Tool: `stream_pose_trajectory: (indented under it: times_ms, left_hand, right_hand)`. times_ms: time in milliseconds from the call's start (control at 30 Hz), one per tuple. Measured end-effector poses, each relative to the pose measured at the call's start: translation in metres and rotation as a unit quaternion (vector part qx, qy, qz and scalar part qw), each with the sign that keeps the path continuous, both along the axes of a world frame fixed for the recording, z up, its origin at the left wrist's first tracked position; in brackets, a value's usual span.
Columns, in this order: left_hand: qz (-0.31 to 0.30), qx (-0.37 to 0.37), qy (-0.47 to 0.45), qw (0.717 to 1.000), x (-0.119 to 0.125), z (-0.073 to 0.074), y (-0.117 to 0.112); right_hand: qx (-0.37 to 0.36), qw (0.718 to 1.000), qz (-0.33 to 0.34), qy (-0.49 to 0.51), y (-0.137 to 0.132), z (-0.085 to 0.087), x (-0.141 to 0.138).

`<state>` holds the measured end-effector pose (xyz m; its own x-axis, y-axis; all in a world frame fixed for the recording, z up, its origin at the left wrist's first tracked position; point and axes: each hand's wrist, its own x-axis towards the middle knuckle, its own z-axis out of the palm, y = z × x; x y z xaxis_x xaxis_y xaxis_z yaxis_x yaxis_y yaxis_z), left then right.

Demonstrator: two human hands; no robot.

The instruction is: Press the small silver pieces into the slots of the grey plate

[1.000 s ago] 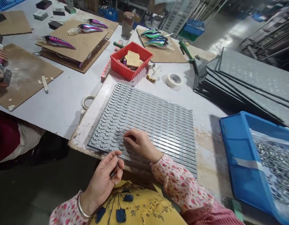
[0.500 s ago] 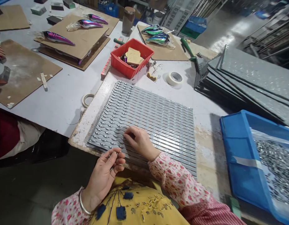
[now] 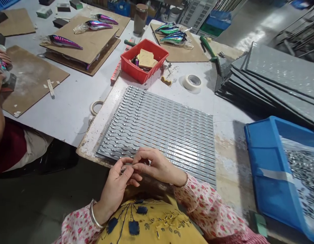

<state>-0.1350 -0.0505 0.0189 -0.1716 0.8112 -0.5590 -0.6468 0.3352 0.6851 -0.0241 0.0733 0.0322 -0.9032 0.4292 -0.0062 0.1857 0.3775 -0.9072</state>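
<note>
My left hand is curled around a few small shiny metal pieces just off the near edge of a grey ridged board. The fingertips of my right hand are pinched together and meet the left fingers; what they pinch, if anything, is hidden. Beneath and beyond both hands lies the ridged board. Similar small silvery pieces sit in its grooves in rows along the left side, while the grooves to the right show only bare ridges.
A blue bin of small metal pieces stands at right, below stacked grey boards. Beyond my board are a red tray, a tape roll and fishing lures. Another person's hands work at far left.
My right hand has left the board's surface and come down to my left hand, so their fingertips now meet. The view has shifted slightly.
</note>
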Motion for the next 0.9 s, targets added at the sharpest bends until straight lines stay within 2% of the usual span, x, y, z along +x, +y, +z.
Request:
stream_pose_trajectory:
  times_ms: [233,433,667,800,900]
  left_hand:
    - [-0.011,-0.008,0.029,0.999,-0.001,-0.004,-0.001]
    - [-0.024,0.010,0.016,1.000,-0.001,-0.006,-0.002]
    - [-0.034,0.038,-0.011,0.999,-0.001,-0.003,-0.001]
    - [-0.017,0.013,-0.038,0.999,-0.001,0.000,0.002]
    - [0.000,-0.015,-0.058,0.998,-0.001,0.002,0.005]
  right_hand:
    - [-0.047,0.999,0.007,0.001,0.001,-0.005,0.004]
    - [-0.090,0.995,0.037,0.009,0.003,-0.007,0.008]
    - [0.031,0.998,0.004,0.059,-0.006,-0.011,0.008]
    - [0.077,0.992,-0.056,0.086,-0.009,-0.015,0.009]
    - [0.125,0.985,-0.053,0.107,-0.010,-0.016,0.010]
